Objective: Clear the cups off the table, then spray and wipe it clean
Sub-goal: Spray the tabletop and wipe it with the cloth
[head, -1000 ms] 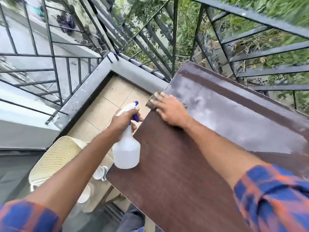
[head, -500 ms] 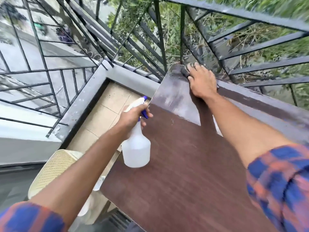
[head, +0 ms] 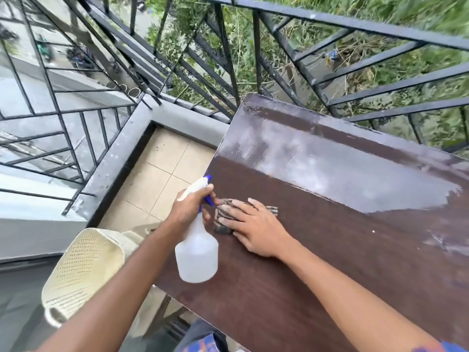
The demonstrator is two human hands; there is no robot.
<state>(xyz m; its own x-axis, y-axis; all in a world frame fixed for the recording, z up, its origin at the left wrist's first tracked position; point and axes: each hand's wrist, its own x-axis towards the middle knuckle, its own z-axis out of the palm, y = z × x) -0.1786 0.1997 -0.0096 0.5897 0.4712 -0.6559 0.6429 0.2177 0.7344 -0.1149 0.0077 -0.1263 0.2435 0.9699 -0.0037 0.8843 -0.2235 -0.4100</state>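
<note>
Now: my left hand (head: 189, 207) is wrapped round the neck of the spray bottle (head: 196, 252), fingers curled by the blue trigger. The bottle is white and see-through, and its body hangs over the left edge of the table (head: 330, 262); I cannot tell whether it touches the top.

My right hand (head: 253, 229) lies flat, fingers straight and spread, pressing a dark striped cloth (head: 223, 218) onto the table. The cloth is bunched under my fingertips near the left edge, just right of the bottle's trigger, and the two hands are almost touching there.

Table top: dark brown wood grain. A broad pale wet sheen runs across the far half, streaked at its left end; the near half is plain brown. One small white speck sits to the right.

Left of the table and lower down is a cream plastic chair (head: 83, 270) with a perforated back, on beige floor tiles (head: 157, 179). A black metal railing (head: 279, 59) runs along the far side, greenery beyond it.
</note>
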